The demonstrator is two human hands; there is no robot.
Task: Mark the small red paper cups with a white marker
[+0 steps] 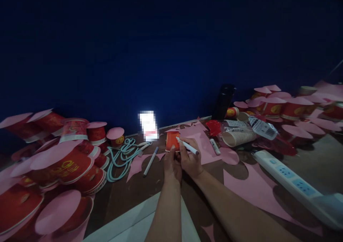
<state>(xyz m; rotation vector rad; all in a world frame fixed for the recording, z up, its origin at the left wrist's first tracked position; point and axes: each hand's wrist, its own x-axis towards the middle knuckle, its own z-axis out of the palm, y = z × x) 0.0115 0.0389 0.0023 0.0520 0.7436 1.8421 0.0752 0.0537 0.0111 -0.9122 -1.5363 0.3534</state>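
In the middle of the table, my left hand point(173, 163) is closed around the lower part of a red paper cup point(171, 140). My right hand point(190, 159) grips a white marker pen point(190, 147) with a dark end, its tip side against or very close to the cup's right side. The two hands are close together, and their fingers partly hide the cup. A second pen point(150, 161) lies on the table just left of my left hand. Pink paper scraps point(199, 136) with round cut-outs spread behind and beside my hands.
Red cups with pink paper discs point(72, 165) crowd the left; more point(276, 108) stand at the right back. A coiled cable point(118, 163) leads to a bright phone point(148, 126). Stacked paper cups point(238, 136), a glue stick point(214, 146), a black bottle point(224, 100) and a power strip point(292, 184) lie rightward.
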